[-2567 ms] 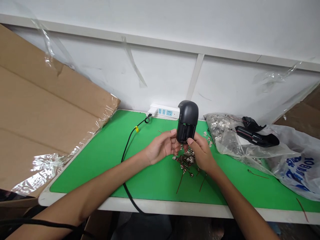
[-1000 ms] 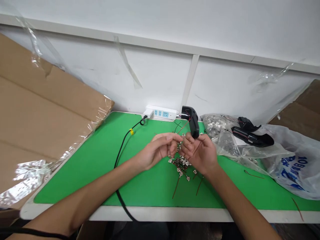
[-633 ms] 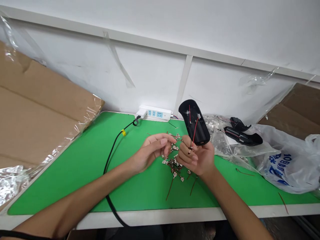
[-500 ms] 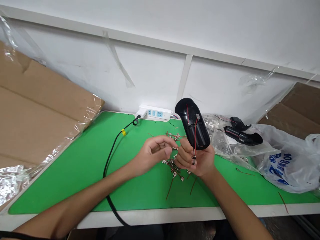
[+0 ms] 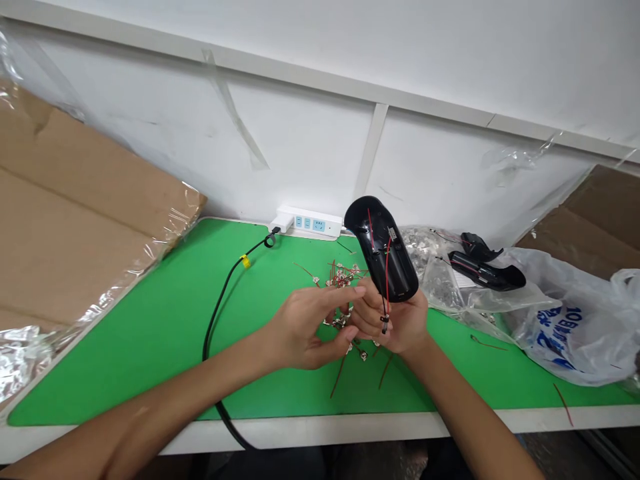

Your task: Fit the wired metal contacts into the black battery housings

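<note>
The right hand (image 5: 400, 330) grips a black casing (image 5: 380, 247) with red wires; the left hand (image 5: 300, 330), half open and empty, is over wired terminals (image 5: 340, 277), near a clear bag (image 5: 480, 303) of metal parts (image 5: 417, 243).

And there's the left hand (image 5: 303, 330) reaching across half-open, while the right hand (image 5: 400, 327) curls tight, palm up!

Large blue print ran across a crumpled, translucent white plastic bag (image 5: 565, 333), but the folds broke it up; a few letters resembling "BOI" could be made out, and the rest could not be read with confidence. Left of the bag, a tiny pale label on a curved black plastic shell (image 5: 393, 233) was too small to read. Further left of the bag, a white power strip (image 5: 310, 224) showed no legible marking.
</note>
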{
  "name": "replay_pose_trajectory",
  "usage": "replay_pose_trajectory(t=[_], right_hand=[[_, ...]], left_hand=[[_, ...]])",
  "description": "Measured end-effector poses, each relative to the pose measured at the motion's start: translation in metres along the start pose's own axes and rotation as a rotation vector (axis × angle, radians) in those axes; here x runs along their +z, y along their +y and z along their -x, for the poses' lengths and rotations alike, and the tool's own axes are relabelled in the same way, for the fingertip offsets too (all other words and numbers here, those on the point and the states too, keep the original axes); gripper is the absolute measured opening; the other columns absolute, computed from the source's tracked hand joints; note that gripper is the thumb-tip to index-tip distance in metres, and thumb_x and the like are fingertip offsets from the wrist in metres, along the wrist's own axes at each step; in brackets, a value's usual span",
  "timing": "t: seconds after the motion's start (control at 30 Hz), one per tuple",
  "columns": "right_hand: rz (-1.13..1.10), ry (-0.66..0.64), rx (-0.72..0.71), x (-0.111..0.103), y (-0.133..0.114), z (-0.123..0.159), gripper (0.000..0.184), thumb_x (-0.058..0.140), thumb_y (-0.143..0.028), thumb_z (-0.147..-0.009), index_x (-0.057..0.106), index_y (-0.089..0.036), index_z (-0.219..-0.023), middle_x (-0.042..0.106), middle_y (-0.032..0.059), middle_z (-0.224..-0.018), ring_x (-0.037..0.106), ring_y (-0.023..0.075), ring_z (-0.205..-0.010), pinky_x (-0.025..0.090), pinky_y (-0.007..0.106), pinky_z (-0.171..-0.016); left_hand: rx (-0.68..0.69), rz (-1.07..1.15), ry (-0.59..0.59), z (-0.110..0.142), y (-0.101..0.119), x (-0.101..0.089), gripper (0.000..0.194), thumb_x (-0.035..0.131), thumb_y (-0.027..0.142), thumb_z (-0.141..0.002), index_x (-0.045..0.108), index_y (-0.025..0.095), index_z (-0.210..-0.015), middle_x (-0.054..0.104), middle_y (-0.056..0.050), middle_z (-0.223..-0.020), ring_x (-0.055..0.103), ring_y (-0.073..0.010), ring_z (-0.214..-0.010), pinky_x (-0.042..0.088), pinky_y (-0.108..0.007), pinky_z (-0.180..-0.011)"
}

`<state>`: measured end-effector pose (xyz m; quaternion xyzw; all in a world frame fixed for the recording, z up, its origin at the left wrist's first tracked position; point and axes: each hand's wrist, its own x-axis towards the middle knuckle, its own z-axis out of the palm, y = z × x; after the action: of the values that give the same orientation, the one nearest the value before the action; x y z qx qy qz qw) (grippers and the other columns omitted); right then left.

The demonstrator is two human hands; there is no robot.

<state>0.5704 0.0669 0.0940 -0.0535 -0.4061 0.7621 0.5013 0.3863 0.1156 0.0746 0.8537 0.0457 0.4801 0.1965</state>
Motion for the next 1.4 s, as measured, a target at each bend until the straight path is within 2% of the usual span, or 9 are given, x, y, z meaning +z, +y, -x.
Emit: replay_pose_trajectory(t=[0.1,0.17,0.27,0.33,0.4,0.47,0.6,0.97,1.4], right_hand=[[-0.01,0.104,0.068,0.001,0.002,-0.001,0.036,0.052,-0.05,-0.091,0.053,-0.021,-0.07,0.035,-0.0067,-0.048,0.025,0.01,-0.039,0.028,0.023,-0.044],[0.012,0.183,0.073,0.002,0.005,-0.004,0.035,0.054,-0.049,-0.089,0.055,-0.02,-0.069,0.036,-0.0068,-0.047,0.024,0.0093,-0.039,0.028,0.023,-0.045],[0.107,0.346,0.023,0.0,0.007,-0.009,0.035,0.057,-0.047,-0.085,0.052,-0.021,-0.063,0.039,-0.0063,-0.046,0.026,0.0089,-0.038,0.03,0.025,-0.046],[0.263,0.5,-0.044,-0.005,0.007,-0.011,0.036,0.059,-0.046,-0.085,0.051,-0.021,-0.06,0.041,-0.0061,-0.046,0.029,0.0091,-0.039,0.03,0.026,-0.047],[0.519,0.638,-0.108,-0.011,0.005,-0.011,0.036,0.061,-0.044,-0.088,0.051,-0.022,-0.061,0.044,-0.0056,-0.047,0.033,0.0099,-0.04,0.028,0.026,-0.047],[0.795,0.691,-0.14,-0.015,0.002,-0.009,0.036,0.062,-0.043,-0.09,0.052,-0.021,-0.063,0.046,-0.0052,-0.049,0.037,0.0107,-0.043,0.027,0.027,-0.047],[1.082,0.611,-0.17,-0.016,-0.002,-0.004,0.036,0.058,-0.043,-0.095,0.055,-0.021,-0.066,0.048,-0.0046,-0.053,0.041,0.0121,-0.05,0.031,0.027,-0.052],[1.227,0.467,-0.26,-0.019,0.001,0.0,0.035,0.056,-0.043,-0.1,0.065,-0.021,-0.073,0.053,-0.0028,-0.058,0.045,0.0157,-0.056,0.034,0.03,-0.06],[1.342,0.399,-0.286,-0.016,-0.005,0.004,0.028,0.064,-0.043,-0.096,0.073,-0.023,-0.079,0.061,0.0008,-0.068,0.049,0.0188,-0.063,0.039,0.032,-0.068]], left_hand=[[0.061,-0.077,-0.016,0.0,-0.001,0.0,0.064,0.069,0.016,-0.085,0.05,0.024,-0.145,0.074,-0.004,-0.089,0.065,-0.0166,-0.068,0.052,-0.029,-0.062],[-0.013,-0.035,-0.046,-0.001,0.001,0.0,0.061,0.069,0.018,-0.088,0.051,0.026,-0.146,0.076,-0.006,-0.097,0.069,-0.0184,-0.077,0.054,-0.03,-0.066],[-0.4,0.189,-0.016,-0.002,0.003,0.002,0.042,0.062,0.027,-0.099,0.056,0.024,-0.141,0.074,-0.006,-0.097,0.066,-0.0157,-0.074,0.051,-0.027,-0.064],[-0.654,0.384,0.043,-0.004,0.002,0.003,0.028,0.058,0.038,-0.102,0.064,0.021,-0.124,0.069,-0.003,-0.086,0.057,-0.0122,-0.062,0.046,-0.025,-0.058],[-0.784,0.536,0.088,-0.007,0.0,0.005,0.029,0.058,0.045,-0.101,0.066,0.017,-0.101,0.061,0.0,-0.075,0.05,-0.0101,-0.056,0.041,-0.024,-0.056],[-0.844,0.608,0.099,-0.009,-0.002,0.007,0.034,0.06,0.048,-0.099,0.063,0.016,-0.087,0.056,0.002,-0.07,0.048,-0.01,-0.055,0.039,-0.025,-0.057],[-0.887,0.635,0.123,-0.008,0.001,0.012,0.038,0.061,0.051,-0.098,0.061,0.016,-0.084,0.056,0.002,-0.071,0.05,-0.0109,-0.058,0.039,-0.026,-0.059],[-0.904,0.611,0.174,-0.006,0.006,0.012,0.038,0.06,0.051,-0.099,0.061,0.016,-0.083,0.058,0.001,-0.074,0.051,-0.0116,-0.06,0.041,-0.026,-0.06],[-0.846,0.443,0.139,0.001,0.004,0.013,0.043,0.057,0.052,-0.101,0.059,0.017,-0.077,0.058,0.001,-0.069,0.053,-0.0122,-0.06,0.04,-0.026,-0.059]])
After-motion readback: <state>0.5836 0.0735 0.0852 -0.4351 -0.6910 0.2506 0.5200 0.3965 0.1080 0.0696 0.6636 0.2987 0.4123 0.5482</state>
